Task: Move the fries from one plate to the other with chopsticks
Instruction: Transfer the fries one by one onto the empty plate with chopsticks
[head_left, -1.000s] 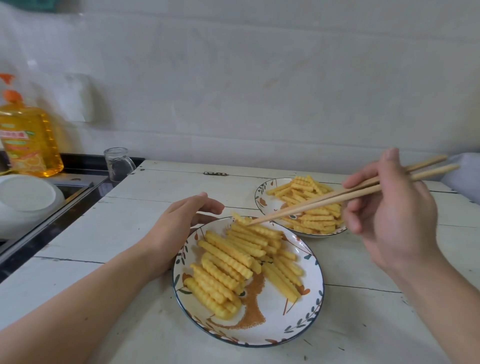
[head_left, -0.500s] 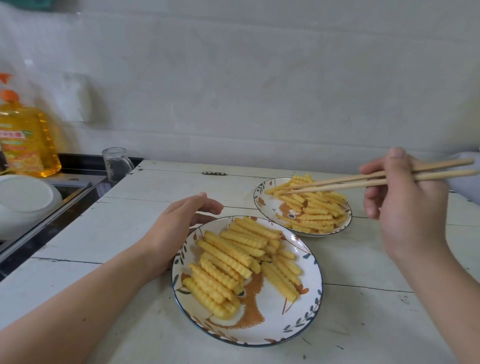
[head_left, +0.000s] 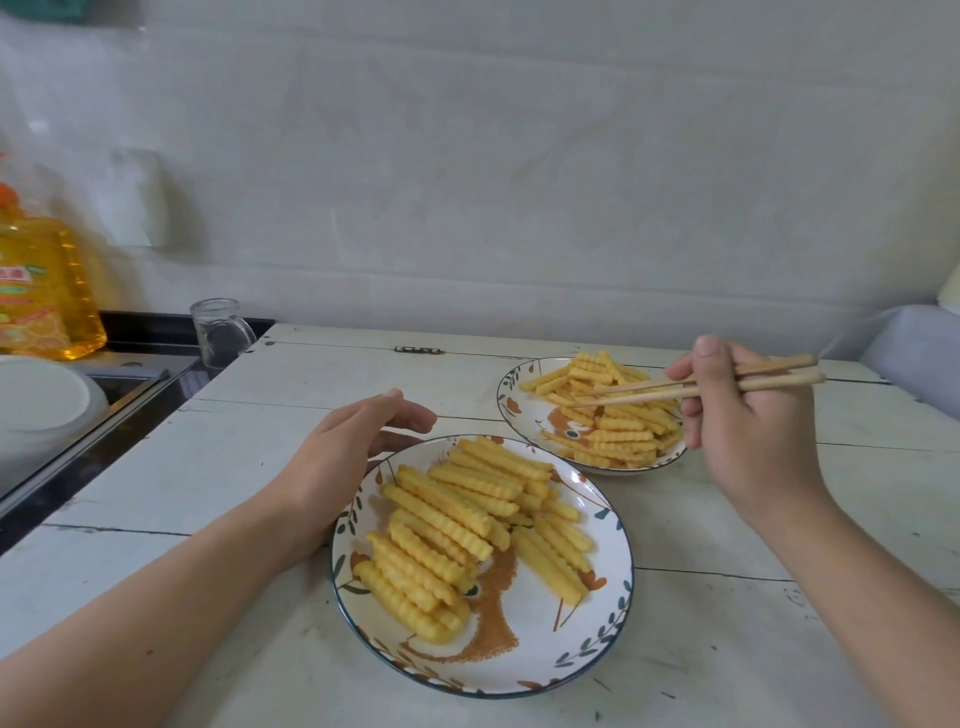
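Currently, right hand (head_left: 748, 431) grips chopsticks (head_left: 691, 387), tips over fries (head_left: 613, 415) on far plate (head_left: 511, 410). Left hand (head_left: 337, 462), fingers relaxed, touches near plate (head_left: 597, 644). Glass mug (head_left: 221, 332) and oil bottle (head_left: 44, 291) stand left.

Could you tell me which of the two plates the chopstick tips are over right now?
The far plate, right of centre. The chopsticks in the right hand end above its fries; the near plate sits by the left hand.
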